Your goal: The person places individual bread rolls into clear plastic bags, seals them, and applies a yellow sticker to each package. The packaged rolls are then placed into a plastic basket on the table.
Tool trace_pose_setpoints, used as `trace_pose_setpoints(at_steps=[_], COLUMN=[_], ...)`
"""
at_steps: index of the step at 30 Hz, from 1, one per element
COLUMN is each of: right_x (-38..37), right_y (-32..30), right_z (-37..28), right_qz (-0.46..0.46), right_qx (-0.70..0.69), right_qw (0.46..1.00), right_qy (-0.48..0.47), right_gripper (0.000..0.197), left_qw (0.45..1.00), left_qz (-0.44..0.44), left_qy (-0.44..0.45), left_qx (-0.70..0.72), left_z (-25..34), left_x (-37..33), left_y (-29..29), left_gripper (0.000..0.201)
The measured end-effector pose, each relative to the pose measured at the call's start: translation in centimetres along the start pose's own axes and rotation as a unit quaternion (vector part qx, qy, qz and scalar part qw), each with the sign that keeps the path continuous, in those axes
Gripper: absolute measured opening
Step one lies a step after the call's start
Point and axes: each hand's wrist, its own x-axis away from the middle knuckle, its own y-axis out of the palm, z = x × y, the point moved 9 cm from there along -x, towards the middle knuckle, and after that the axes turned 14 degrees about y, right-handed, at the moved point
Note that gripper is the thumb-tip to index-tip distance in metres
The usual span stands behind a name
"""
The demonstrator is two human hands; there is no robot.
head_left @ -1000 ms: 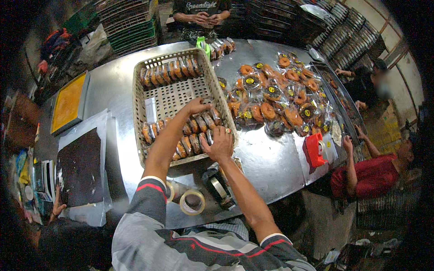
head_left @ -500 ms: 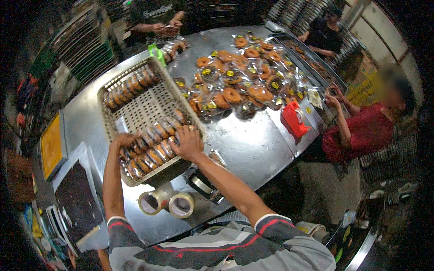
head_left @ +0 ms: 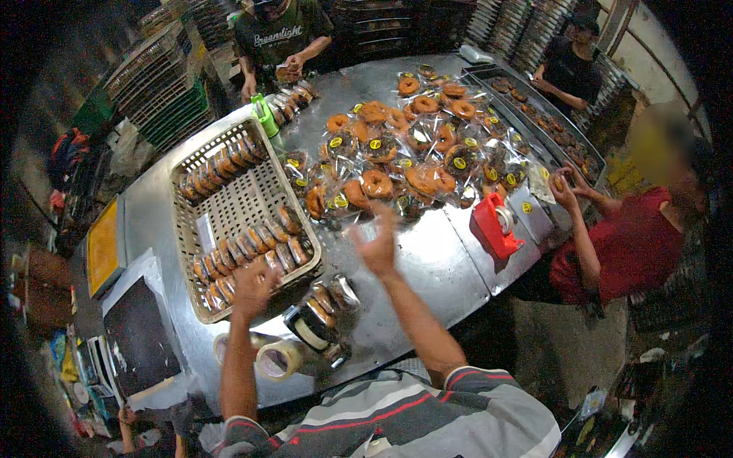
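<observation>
At far left, stacked crates (head_left: 156, 88) beyond the counter (head_left: 454, 267); on the metal, a yellow tray (head_left: 103, 248), then a dark sheet (head_left: 141, 336) over white paper (head_left: 153, 267). Next, a pale basket (head_left: 244, 195) with a lattice floor, set aslant; inside, packs (head_left: 252, 246) on edge — one row at the far end, two side by side at the near end — with a white slip (head_left: 205, 231) between. Over the basket's near side, the left hand (head_left: 256, 290), blurred, fingers loosely bent; cannot tell whether touching or gripping any pack. Just outside the basket, two tape rolls (head_left: 279, 359), one partly behind the left forearm. At the far edge, by the basket's corner, a green dispenser (head_left: 265, 116) beside more packs, and a co-worker in a dark T-shirt (head_left: 279, 34). Nearer, a black dispenser (head_left: 309, 330) with a few loose packs beside it. Then the right hand (head_left: 376, 240), also blurred, raised over the counter, fingers spread and nothing held. Just beyond, a wide heap of bagged doughnuts (head_left: 412, 145), many with yellow labels. Farther right, a red dispenser (head_left: 492, 229) with a roll, near a pale sheet (head_left: 534, 221). Behind, a long dark tray (head_left: 479, 74) of doughnuts; at far right, a co-worker in red (head_left: 622, 248), hands close together.
</observation>
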Motion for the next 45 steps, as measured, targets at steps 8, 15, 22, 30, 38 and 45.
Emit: trace_pose_setpoints(at_steps=[8,15,22,30,38,45], right_x=[-14.7,-5.2,-3.0,6.3,13.2,17.2], right_y=[-15.6,-10.5,-10.0,-8.8,-6.1,-2.0], right_z=[13.6,-10.2,-2.7,-2.3,-10.9,-4.0], right_qz=[-0.085,-0.46,-0.39,-0.318,-0.181,-0.45], right_qx=[0.428,0.126,-0.347,-0.049,0.087,-0.133], right_qw=[0.899,0.855,0.825,0.94,0.957,0.814], right_qy=[-0.019,-0.203,0.215,0.111,-0.208,0.342], right_gripper=[0.028,0.011,0.073,0.018,0.062,0.037], left_qw=[0.996,0.981,0.877,0.785,0.855,0.944], left_qz=[-0.021,0.022,-0.018,0.209,0.314,0.328], left_qy=[0.079,0.142,-0.125,-0.245,-0.197,-0.034], left_qx=[0.047,-0.129,0.463,0.529,0.363,0.034], left_z=[11.0,17.8,13.3,9.4,9.5,11.4], left_x=[0.0,-6.3,0.2,6.8,9.7,11.6], left_y=[13.6,14.7,20.2,19.7,11.6,7.1], left_gripper=[0.027,0.079,0.052,0.04,0.036,0.038])
